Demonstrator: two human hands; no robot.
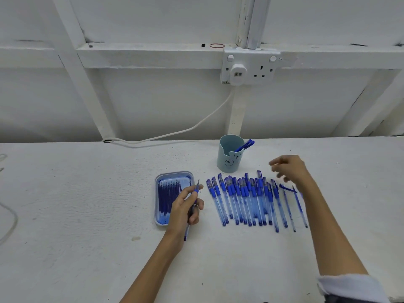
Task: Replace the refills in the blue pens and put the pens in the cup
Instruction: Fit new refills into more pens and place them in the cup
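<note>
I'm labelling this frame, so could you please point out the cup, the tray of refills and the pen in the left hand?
cup [227,162], head view, on its front wall.
tray of refills [175,173], head view, on its far rim.
pen [196,190], head view, on its blue section just above the left hand [182,209].

Cup [229,159]: one, with two standing pens [247,145] in it. Tray [157,215]: one, holding a packed row of refills [168,197] — roughly ten, laid too tightly for an exact count. Row of capped pens [244,197]: one row, about sixteen; overlap prevents a firm figure. Thin uncapped pieces [288,206] at the row's right end: two. Hands: two — the left hand [183,208] grips one held pen [196,191], while the right hand [288,169] carries none. Double socket [262,68]: one. Plug [238,72]: one. Cable [196,125]: one. Rubber band [216,45]: one.
</note>
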